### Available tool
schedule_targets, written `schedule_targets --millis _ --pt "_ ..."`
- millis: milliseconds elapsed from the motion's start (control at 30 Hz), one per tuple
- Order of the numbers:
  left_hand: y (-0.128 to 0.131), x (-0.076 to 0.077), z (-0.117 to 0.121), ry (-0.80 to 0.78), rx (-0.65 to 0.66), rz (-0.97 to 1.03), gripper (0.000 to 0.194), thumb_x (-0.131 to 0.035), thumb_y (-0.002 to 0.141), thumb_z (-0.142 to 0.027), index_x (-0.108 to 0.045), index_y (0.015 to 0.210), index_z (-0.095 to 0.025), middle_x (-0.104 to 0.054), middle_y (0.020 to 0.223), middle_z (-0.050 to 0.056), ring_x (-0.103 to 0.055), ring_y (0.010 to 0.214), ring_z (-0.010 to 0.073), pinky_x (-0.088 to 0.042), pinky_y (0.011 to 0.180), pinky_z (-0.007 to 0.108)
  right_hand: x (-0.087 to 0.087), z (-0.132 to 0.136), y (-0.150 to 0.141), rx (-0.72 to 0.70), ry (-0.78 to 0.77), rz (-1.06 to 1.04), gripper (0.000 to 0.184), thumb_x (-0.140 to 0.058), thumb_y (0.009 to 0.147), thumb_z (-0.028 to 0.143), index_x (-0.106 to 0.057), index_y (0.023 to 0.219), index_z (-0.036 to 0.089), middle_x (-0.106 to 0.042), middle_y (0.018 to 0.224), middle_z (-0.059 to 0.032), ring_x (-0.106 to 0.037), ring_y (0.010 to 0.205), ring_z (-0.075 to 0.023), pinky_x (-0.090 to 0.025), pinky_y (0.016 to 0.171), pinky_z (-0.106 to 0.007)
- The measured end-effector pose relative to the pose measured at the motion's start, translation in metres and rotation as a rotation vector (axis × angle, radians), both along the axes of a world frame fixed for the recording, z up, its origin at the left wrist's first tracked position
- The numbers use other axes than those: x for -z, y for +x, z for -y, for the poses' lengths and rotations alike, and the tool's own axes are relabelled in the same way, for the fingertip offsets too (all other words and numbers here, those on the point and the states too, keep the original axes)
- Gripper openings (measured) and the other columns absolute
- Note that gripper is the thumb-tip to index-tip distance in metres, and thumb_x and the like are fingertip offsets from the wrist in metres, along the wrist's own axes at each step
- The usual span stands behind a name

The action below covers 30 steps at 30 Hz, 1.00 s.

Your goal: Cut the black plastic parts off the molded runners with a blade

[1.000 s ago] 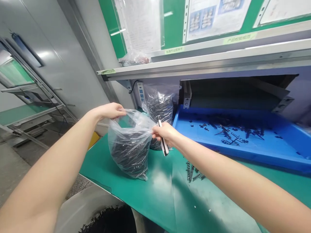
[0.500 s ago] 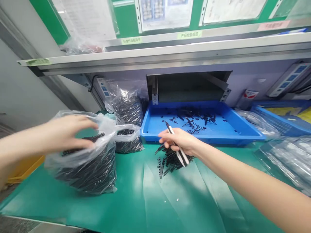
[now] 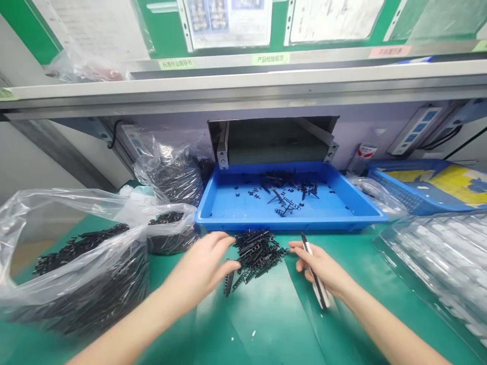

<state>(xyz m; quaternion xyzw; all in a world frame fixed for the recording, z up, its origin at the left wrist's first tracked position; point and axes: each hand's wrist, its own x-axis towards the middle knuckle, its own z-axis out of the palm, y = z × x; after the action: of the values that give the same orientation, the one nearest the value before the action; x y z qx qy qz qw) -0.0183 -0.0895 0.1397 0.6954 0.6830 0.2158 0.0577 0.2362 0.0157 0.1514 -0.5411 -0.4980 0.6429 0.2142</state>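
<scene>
My left hand (image 3: 207,263) is at the left side of a pile of black plastic strip parts (image 3: 258,253), thumb and fingers apart around its edge. Whether the fingertips touch the pile I cannot tell. On the pile's right, my right hand (image 3: 317,263) is closed round a slim black-and-white tool (image 3: 318,289) with a dark pointed tip; its exact kind is unclear. Behind the pile stands a blue tray (image 3: 289,224) with scattered black parts in it. A large clear bag (image 3: 95,274) of black parts sits open at the left.
Behind the large bag are a smaller open bag (image 3: 173,238) and a taller bag (image 3: 171,172) of black parts. Clear plastic trays (image 3: 441,263) lie at the right, below a blue basket (image 3: 399,190). A metal shelf edge (image 3: 243,94) crosses above the green table (image 3: 266,324).
My left hand has moved right, from the large bag to the pile. My right hand has shifted from above the pile to its right side, still holding the tool. The view has turned slightly right.
</scene>
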Motion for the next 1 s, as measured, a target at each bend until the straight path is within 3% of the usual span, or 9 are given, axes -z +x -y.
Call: schedule_targets --millis 100,200,400,600,700,767,833,900,1000 --pt "0.037 0.027 -0.045 -0.146 0.044 0.043 0.062 -0.049 0.079 -0.053 -0.041 0.130 -0.017 -0.048 0.129 0.015 -0.043 0.119 0.0292 -0.037 0.097 0.043 0.013 -0.001 -0.006 0.011 0.013 -0.003 0.027 -0.054 0.081 0.019 -0.054 0.107 0.014 -0.055 0.059 0.0019 -0.051 0.046 -0.0092 -0.037 0.031 -0.014" --pt "0.048 0.033 -0.061 -0.168 0.008 0.043 0.064 -0.047 0.081 -0.050 -0.039 0.131 -0.012 -0.051 0.124 0.019 -0.044 0.117 0.0329 -0.039 0.093 0.048 0.022 -0.001 -0.012 0.000 0.012 -0.018 0.033 -0.056 0.080 0.021 -0.053 0.112 0.015 -0.058 0.070 -0.0014 -0.055 0.054 -0.0114 -0.041 0.033 -0.015" --pt "0.050 0.029 -0.055 -0.206 0.028 0.065 0.057 -0.052 0.079 -0.044 -0.041 0.129 -0.018 -0.052 0.127 0.014 -0.043 0.118 0.0309 -0.037 0.095 0.049 0.043 0.007 -0.007 -0.067 -0.007 -0.038 0.038 -0.050 0.085 0.023 -0.046 0.121 0.010 -0.055 0.066 -0.0014 -0.057 0.059 -0.0125 -0.045 0.036 -0.015" --pt "0.052 0.029 -0.045 -0.273 0.126 0.150 0.059 -0.057 0.076 -0.041 -0.042 0.129 -0.021 -0.050 0.129 0.012 -0.041 0.121 0.0285 -0.033 0.100 0.046 0.055 0.021 0.010 -0.157 -0.019 0.010 0.043 -0.042 0.089 0.029 -0.039 0.129 0.015 -0.055 0.067 0.0011 -0.051 0.043 -0.0077 -0.048 0.042 -0.020" --pt "0.050 0.021 -0.040 -0.254 0.121 0.182 0.063 -0.060 0.074 -0.043 -0.042 0.130 -0.022 -0.049 0.130 0.013 -0.041 0.121 0.0309 -0.034 0.100 0.048 0.057 0.022 0.026 -0.169 0.024 0.066 0.046 -0.044 0.087 0.034 -0.039 0.129 0.016 -0.057 0.073 -0.0004 -0.051 0.042 -0.0085 -0.046 0.040 -0.021" --pt "0.046 0.013 -0.044 -0.188 0.103 0.198 0.057 -0.056 0.076 -0.046 -0.045 0.127 -0.023 -0.052 0.127 0.013 -0.045 0.118 0.0309 -0.038 0.097 0.047 0.059 0.019 0.042 -0.184 0.142 0.162 0.047 -0.046 0.084 0.036 -0.044 0.126 0.017 -0.060 0.084 -0.0058 -0.059 0.053 -0.0144 -0.048 0.042 -0.024" --pt "0.039 0.005 -0.059 -0.099 0.103 0.231 0.048 -0.051 0.079 -0.048 -0.051 0.121 -0.025 -0.058 0.120 0.011 -0.052 0.111 0.0293 -0.043 0.092 0.045 0.059 0.014 0.061 -0.209 0.375 0.324 0.040 -0.049 0.080 0.036 -0.053 0.116 0.019 -0.061 0.100 -0.0097 -0.064 0.079 -0.0219 -0.053 0.061 -0.028" --pt "0.033 -0.003 -0.089 -0.031 0.096 0.294 0.044 -0.050 0.078 -0.050 -0.055 0.115 -0.025 -0.061 0.115 0.009 -0.057 0.105 0.0275 -0.045 0.090 0.042 0.052 0.007 0.077 -0.220 0.552 0.456 0.029 -0.049 0.079 0.032 -0.061 0.103 0.020 -0.063 0.104 -0.0096 -0.059 0.098 -0.0255 -0.047 0.084 -0.032" --pt "0.027 -0.013 -0.152 -0.036 0.028 0.392 0.050 -0.052 0.076 -0.051 -0.055 0.116 -0.021 -0.058 0.120 0.010 -0.053 0.111 0.0276 -0.041 0.095 0.040 0.023 -0.013 0.087 -0.105 0.522 0.468 0.018 -0.048 0.079 0.027 -0.064 0.087 0.021 -0.067 0.094 -0.0089 -0.061 0.095 -0.0264 -0.045 0.087 -0.034"
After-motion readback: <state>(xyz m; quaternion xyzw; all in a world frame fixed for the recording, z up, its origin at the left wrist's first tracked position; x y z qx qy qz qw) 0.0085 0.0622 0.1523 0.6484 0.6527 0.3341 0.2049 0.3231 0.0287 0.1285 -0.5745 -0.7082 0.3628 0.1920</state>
